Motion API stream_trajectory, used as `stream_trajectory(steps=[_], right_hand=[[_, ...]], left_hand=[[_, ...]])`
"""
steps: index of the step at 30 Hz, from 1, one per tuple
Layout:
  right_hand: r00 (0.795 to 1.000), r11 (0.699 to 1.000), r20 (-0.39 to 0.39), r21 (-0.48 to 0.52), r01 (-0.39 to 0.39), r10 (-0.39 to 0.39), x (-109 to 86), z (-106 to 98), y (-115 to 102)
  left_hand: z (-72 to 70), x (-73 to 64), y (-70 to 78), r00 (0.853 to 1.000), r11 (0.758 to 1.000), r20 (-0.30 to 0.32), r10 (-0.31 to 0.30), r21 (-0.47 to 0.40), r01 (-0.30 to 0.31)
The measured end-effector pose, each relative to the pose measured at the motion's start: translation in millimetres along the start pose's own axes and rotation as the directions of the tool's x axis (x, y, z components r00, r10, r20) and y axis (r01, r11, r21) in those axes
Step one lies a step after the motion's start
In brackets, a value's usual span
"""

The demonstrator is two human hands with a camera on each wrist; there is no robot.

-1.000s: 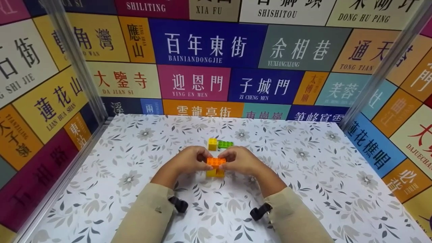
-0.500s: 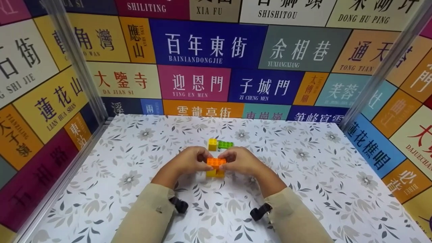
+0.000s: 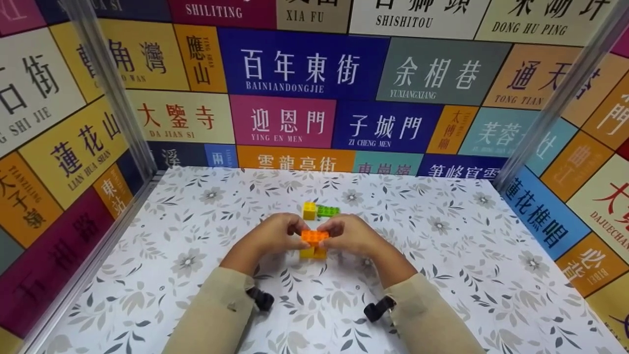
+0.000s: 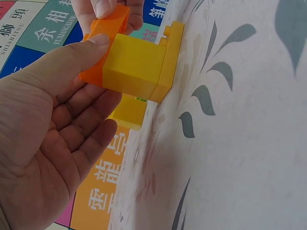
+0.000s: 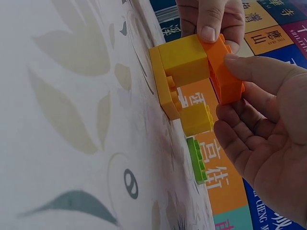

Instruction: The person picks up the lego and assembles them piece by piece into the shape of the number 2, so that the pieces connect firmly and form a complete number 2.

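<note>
At the middle of the table both hands hold one orange brick [image 3: 314, 237]. My left hand [image 3: 277, 233] pinches its left end between thumb and fingers, and my right hand [image 3: 351, 235] pinches the right end. Directly under the orange brick's left part is a yellow block [image 4: 134, 60], which stands on a thin yellow-orange studded plate [image 5: 164, 84] lying on the table. The orange brick's right part overhangs the plate, its hollow underside partly showing in the right wrist view. Whether it is pressed fully onto the yellow block, I cannot tell.
Just behind the hands stand another yellow block [image 3: 309, 211] and a low green studded brick [image 3: 328, 211], side by side. A white leaf-patterned cloth covers the table [image 3: 196, 305]. Printed panels [image 3: 302, 64] wall in the back and both sides.
</note>
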State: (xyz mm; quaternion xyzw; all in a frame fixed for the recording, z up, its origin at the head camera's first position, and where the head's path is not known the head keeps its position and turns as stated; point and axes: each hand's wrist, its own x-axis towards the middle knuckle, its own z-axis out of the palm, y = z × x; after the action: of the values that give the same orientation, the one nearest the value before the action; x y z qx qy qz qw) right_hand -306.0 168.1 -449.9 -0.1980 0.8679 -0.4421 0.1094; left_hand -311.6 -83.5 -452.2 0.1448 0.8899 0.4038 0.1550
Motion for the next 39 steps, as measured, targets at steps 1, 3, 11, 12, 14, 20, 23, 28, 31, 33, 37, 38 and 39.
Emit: stream_trajectory(steps=[1, 3, 11, 12, 14, 20, 23, 28, 31, 33, 37, 38, 39], right_hand=[[1.000, 1.000, 0.002, 0.001, 0.002, -0.002, -0.1, 0, 0], [1.000, 1.000, 0.003, -0.002, 0.013, -0.013, -0.1, 1, 0], [1.000, 1.000, 0.007, -0.010, 0.012, -0.012, 0.2, 2, 3], [1.000, 1.000, 0.008, -0.008, 0.009, -0.009, 0.0, 2, 2], [1.000, 1.000, 0.007, 0.000, 0.009, -0.009, -0.2, 3, 3], [1.000, 1.000, -0.009, 0.023, 0.009, -0.008, 0.9, 3, 2], [1.000, 1.000, -0.021, 0.027, 0.004, -0.003, 2.8, 3, 2], [0.997, 0.998, -0.074, 0.059, -0.031, 0.035, 8.6, 0, 2], [0.993, 0.994, -0.112, 0.099, -0.038, 0.049, 13.3, -3, 3], [0.990, 0.991, -0.129, 0.125, -0.043, 0.059, 16.4, -4, 4], [0.984, 0.989, -0.148, 0.124, -0.076, 0.094, 25.6, -2, 9], [0.983, 0.990, -0.151, 0.114, -0.088, 0.105, 28.4, -2, 9], [0.982, 0.990, -0.153, 0.105, -0.097, 0.112, 31.4, -1, 10]], left_hand=[[0.2, -0.3, -0.5, 1.000, 1.000, -0.001, 0.007, -0.001, -0.007], [1.0, -1.0, -1.4, 1.000, 1.000, -0.002, 0.021, -0.003, -0.021], [2.5, -0.4, -4.3, 1.000, 1.000, 0.005, 0.019, -0.010, -0.019], [2.4, -0.4, -4.1, 1.000, 1.000, 0.009, 0.009, -0.012, -0.008], [2.1, -0.3, -4.1, 1.000, 1.000, 0.015, -0.006, -0.013, 0.006], [0.2, -0.5, -3.2, 1.000, 1.000, 0.019, -0.011, -0.018, 0.012], [-0.5, -0.9, -2.5, 1.000, 1.000, 0.018, -0.023, -0.015, 0.023], [-0.8, -0.8, -1.1, 1.000, 1.000, 0.013, -0.028, -0.005, 0.028], [-0.4, -0.7, -0.4, 1.000, 1.000, 0.002, -0.018, -0.001, 0.018], [-0.2, -1.0, -0.4, 1.000, 1.000, -0.004, 0.003, -0.001, -0.003], [0.4, -1.2, -0.5, 1.000, 1.000, -0.005, 0.028, -0.006, -0.028], [0.4, -1.2, -0.2, 1.000, 1.000, -0.001, 0.021, -0.008, -0.021], [0.4, -1.1, 0.0, 1.000, 1.000, 0.001, 0.014, -0.011, -0.014]])
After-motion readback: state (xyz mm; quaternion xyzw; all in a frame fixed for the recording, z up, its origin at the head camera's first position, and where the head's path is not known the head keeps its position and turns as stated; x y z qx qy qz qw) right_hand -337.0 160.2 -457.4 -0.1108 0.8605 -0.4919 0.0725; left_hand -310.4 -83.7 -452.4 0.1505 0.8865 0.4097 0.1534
